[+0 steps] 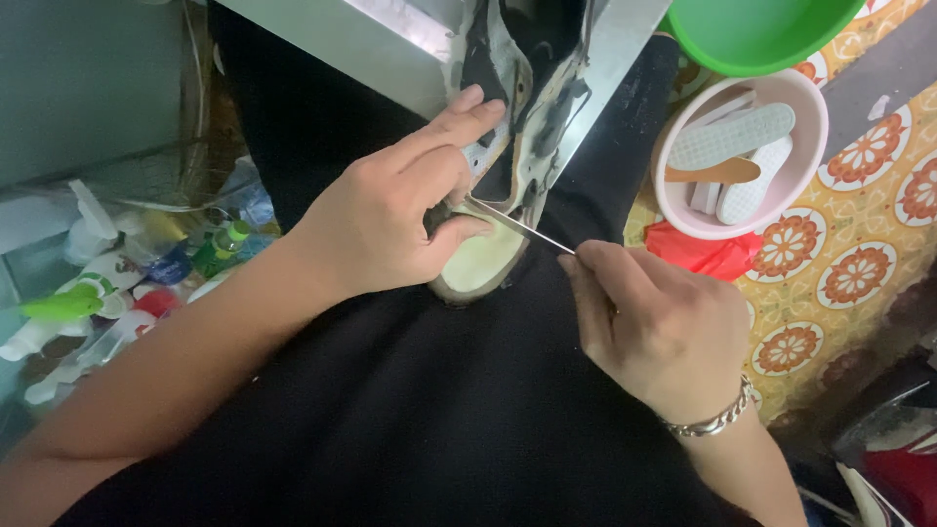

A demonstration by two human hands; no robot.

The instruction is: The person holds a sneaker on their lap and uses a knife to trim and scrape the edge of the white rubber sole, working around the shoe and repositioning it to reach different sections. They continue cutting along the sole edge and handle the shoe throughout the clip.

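Head view is showing the left hand (390,220) gripping a worn sneaker (503,146) on the lap, thumb bracing its pale heel sole steady, while the right hand (659,327) is pinching a thin metal tool (517,226) whose tip is entering beside that thumb, seemingly prying.

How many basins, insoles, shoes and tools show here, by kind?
Basins: 2, green and pink
Insoles: 3, in the pink one
Shoe: 1, held by left hand
Tool: 1, in right hand
Total: 7
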